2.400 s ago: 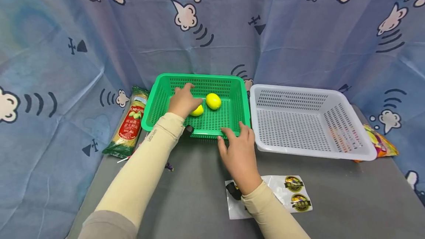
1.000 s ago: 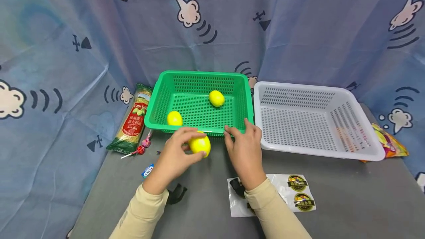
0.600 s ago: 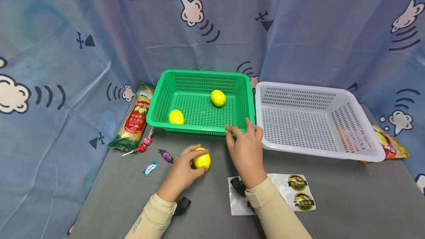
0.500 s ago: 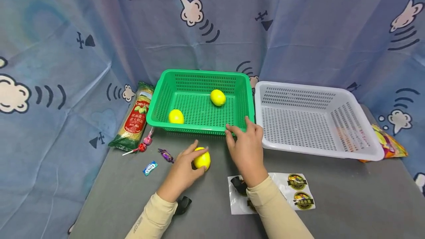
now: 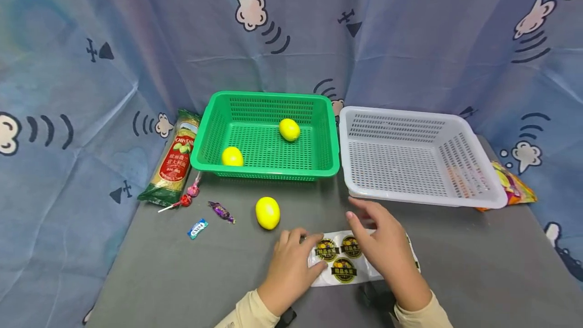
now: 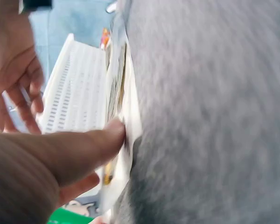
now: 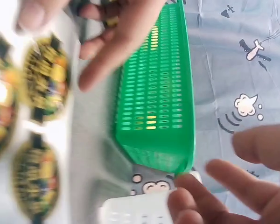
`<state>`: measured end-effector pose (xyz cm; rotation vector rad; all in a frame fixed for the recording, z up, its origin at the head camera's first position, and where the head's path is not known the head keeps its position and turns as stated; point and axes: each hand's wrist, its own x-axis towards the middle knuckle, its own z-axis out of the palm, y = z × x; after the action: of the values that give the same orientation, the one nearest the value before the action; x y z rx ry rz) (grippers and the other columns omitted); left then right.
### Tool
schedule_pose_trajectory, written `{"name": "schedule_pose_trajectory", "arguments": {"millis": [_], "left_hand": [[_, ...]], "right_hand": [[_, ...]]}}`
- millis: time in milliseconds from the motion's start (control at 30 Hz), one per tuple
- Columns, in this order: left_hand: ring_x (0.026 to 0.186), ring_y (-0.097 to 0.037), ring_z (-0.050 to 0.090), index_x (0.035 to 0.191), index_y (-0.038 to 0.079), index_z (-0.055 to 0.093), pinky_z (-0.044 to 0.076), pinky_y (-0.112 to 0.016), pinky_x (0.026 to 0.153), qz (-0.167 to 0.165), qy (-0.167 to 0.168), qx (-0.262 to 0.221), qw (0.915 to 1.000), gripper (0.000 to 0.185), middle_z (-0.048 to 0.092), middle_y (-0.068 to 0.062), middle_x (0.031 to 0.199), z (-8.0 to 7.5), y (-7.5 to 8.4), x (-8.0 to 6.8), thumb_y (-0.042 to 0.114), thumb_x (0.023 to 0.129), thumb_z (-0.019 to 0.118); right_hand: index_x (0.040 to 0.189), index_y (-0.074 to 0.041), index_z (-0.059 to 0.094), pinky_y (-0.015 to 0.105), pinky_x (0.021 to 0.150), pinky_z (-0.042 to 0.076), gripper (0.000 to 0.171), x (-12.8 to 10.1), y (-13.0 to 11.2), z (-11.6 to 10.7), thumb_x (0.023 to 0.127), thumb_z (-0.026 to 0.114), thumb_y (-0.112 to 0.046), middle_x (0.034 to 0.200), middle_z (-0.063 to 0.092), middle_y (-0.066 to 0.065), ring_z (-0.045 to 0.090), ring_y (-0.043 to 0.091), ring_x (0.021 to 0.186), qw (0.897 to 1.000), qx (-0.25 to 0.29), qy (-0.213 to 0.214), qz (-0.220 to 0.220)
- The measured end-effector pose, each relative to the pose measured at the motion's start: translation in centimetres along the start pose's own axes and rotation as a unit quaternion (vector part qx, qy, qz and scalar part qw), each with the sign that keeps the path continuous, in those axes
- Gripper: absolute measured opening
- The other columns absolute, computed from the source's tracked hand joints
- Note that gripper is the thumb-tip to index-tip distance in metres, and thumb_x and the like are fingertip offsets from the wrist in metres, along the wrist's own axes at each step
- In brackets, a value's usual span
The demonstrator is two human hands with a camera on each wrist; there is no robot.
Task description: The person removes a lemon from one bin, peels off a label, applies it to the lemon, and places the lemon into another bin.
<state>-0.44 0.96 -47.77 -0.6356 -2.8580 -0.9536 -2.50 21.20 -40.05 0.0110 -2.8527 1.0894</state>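
A white sheet of round fruit stickers (image 5: pixel 364 270) lies on the grey table near the front. My left hand (image 5: pixel 291 267) is at the sheet's left end, its thumb and fingers apart around the corner; in the left wrist view the thumb (image 6: pixel 98 144) reaches the sheet's edge. Over the right part of the sheet is my right hand (image 5: pixel 387 247), fingers extended and holding nothing, covering some stickers. One lemon (image 5: pixel 267 213) rests on the table beyond my left hand. Two more lemons, one at the back (image 5: pixel 289 129) and one at the front left (image 5: pixel 233 156), sit in the green basket (image 5: pixel 273 172).
A white basket (image 5: pixel 423 197) stands right of the green one, with a colourful packet (image 5: pixel 514 186) partly behind it. At left lie a pasta bag (image 5: pixel 175 163), lollipops (image 5: pixel 185 200), a purple wrapped candy (image 5: pixel 221 212) and a blue one (image 5: pixel 198 228). A patterned curtain (image 5: pixel 291 29) hangs behind.
My left hand took a lemon from the green basket, set it on the table, let go and moved right to the stickers. My right hand left the basket rim and came back over the sheet.
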Motion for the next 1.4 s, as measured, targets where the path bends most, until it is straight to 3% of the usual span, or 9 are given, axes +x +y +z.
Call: {"name": "schedule_pose_trajectory", "arguments": {"millis": [267, 467, 533, 733, 867, 1000, 1200, 1300, 1400], "left_hand": [[0.092, -0.014, 0.042, 0.133, 0.021, 0.074, 0.042, -0.031, 0.081, -0.03, -0.008, -0.088, 0.9957, 0.057, 0.052, 0.004, 0.098, 0.9, -0.1, 0.5, 0.01, 0.08, 0.092], [0.104, -0.02, 0.061, 0.13, 0.017, 0.075, 0.052, -0.033, 0.089, -0.065, -0.043, -0.228, 0.9706, 0.057, 0.064, -0.003, 0.113, 0.6, -0.5, 1.1, -0.015, 0.083, 0.075], [0.115, -0.022, 0.063, 0.126, 0.014, 0.076, 0.051, -0.033, 0.094, -0.085, -0.054, -0.283, 0.9539, 0.053, 0.07, -0.006, 0.121, 0.5, -0.6, 1.3, -0.018, 0.084, 0.072], [0.121, -0.031, 0.066, 0.132, -0.003, 0.07, 0.057, -0.029, 0.09, -0.144, -0.064, -0.487, 0.8592, 0.048, 0.069, -0.019, 0.133, 0.6, -0.4, 1.5, -0.024, 0.089, 0.062], [0.124, -0.034, 0.065, 0.135, -0.005, 0.067, 0.056, -0.027, 0.092, -0.14, -0.051, -0.52, 0.8411, 0.05, 0.067, -0.022, 0.134, 0.9, -0.2, 1.4, -0.025, 0.09, 0.06], [0.12, -0.034, 0.067, 0.137, -0.003, 0.066, 0.058, -0.03, 0.092, -0.113, -0.041, -0.493, 0.8614, 0.053, 0.064, -0.022, 0.133, 0.9, 0.0, 1.3, -0.025, 0.089, 0.063], [0.126, -0.035, 0.059, 0.148, 0.014, 0.061, 0.05, -0.052, 0.103, -0.012, 0.078, -0.21, 0.9745, 0.069, 0.055, -0.017, 0.147, -1.6, -0.7, 0.7, 0.002, 0.086, 0.087], [0.127, -0.043, 0.053, 0.145, 0.015, 0.064, 0.043, -0.062, 0.101, -0.037, 0.154, -0.098, 0.9825, 0.069, 0.053, -0.021, 0.148, -3.5, -2.4, 1.1, 0.012, 0.082, 0.092], [0.123, -0.044, 0.048, 0.148, 0.018, 0.061, 0.041, -0.06, 0.098, -0.113, 0.137, -0.064, 0.9819, 0.076, 0.052, -0.023, 0.148, -4.8, -4.5, 1.8, 0.019, 0.08, 0.095]], "right_hand": [[0.138, -0.012, 0.07, 0.034, 0.067, 0.052, 0.043, -2.6, 2.2, 0.9, 0.103, 0.071, -0.037, 0.112, 0.074, -0.001, 0.066, 0.014, 0.091, 0.985, 0.028, -0.124, 0.118], [0.13, -0.014, 0.075, 0.032, 0.067, 0.049, 0.033, -3.0, 2.8, 1.7, 0.101, 0.075, -0.03, 0.1, 0.069, -0.005, 0.061, 0.011, 0.082, 0.983, 0.046, -0.127, 0.123], [0.127, -0.014, 0.076, 0.03, 0.067, 0.049, 0.031, -3.0, 2.7, 2.0, 0.101, 0.075, -0.03, 0.099, 0.068, -0.006, 0.06, 0.011, 0.08, 0.984, 0.048, -0.125, 0.117], [0.123, -0.015, 0.077, 0.03, 0.064, 0.048, 0.03, -2.8, 2.6, 2.9, 0.1, 0.076, -0.034, 0.1, 0.068, -0.006, 0.059, 0.011, 0.078, 0.985, 0.047, -0.116, 0.119], [0.114, -0.013, 0.077, 0.029, 0.063, 0.047, 0.025, -2.4, 2.5, 3.3, 0.098, 0.079, -0.032, 0.095, 0.07, -0.006, 0.059, 0.012, 0.077, 0.983, 0.059, -0.101, 0.142], [0.103, -0.011, 0.074, 0.029, 0.061, 0.044, 0.018, -2.1, 2.6, 3.4, 0.097, 0.08, -0.027, 0.082, 0.065, -0.002, 0.056, 0.015, 0.071, 0.979, 0.075, -0.101, 0.16], [0.1, -0.01, 0.074, 0.03, 0.068, 0.047, 0.016, -2.3, 2.8, 2.8, 0.098, 0.078, -0.026, 0.083, 0.066, -0.001, 0.061, 0.015, 0.078, 0.978, 0.091, -0.102, 0.158], [0.103, -0.009, 0.075, 0.033, 0.081, 0.05, 0.018, -2.3, 2.9, 2.1, 0.099, 0.078, -0.027, 0.093, 0.071, -0.001, 0.065, 0.015, 0.091, 0.977, 0.097, -0.098, 0.16], [0.103, -0.009, 0.074, 0.036, 0.088, 0.05, 0.02, -2.1, 2.8, 1.6, 0.1, 0.077, -0.029, 0.106, 0.072, 0.0, 0.065, 0.016, 0.1, 0.975, 0.107, -0.104, 0.162]]}}
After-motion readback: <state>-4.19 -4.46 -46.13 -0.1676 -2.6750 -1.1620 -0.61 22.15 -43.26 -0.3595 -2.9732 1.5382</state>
